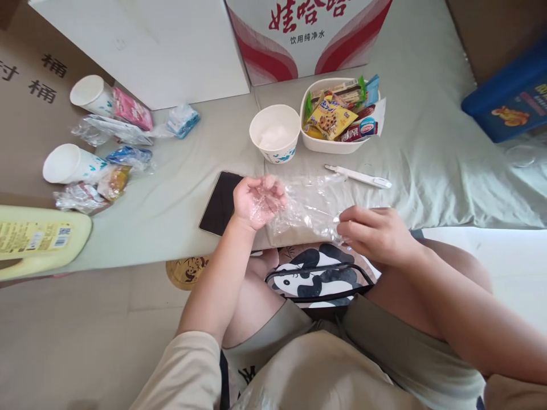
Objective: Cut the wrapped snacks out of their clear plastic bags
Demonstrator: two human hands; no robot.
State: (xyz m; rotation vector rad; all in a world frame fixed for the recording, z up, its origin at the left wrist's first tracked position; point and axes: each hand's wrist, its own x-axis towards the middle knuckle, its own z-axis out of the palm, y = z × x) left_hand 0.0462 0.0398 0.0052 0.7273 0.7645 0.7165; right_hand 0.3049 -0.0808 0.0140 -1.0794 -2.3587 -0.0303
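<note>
A clear, crinkled plastic bag spans the gap between both hands above the near edge of the cloth-covered surface. My left hand has its palm turned up and its fingers curled around the left end of the film, which shines across the palm. At the opposite end, my right hand pinches the bag between thumb and fingers. Beyond the left hand stands a white paper cup with something whitish inside. Beside it, a white tub holds several wrapped snacks.
A white cutter lies behind the bag, and a black phone left of it. Two paper cups lie on their sides among small packets at left. A printed carton, yellow jug and blue container stand around.
</note>
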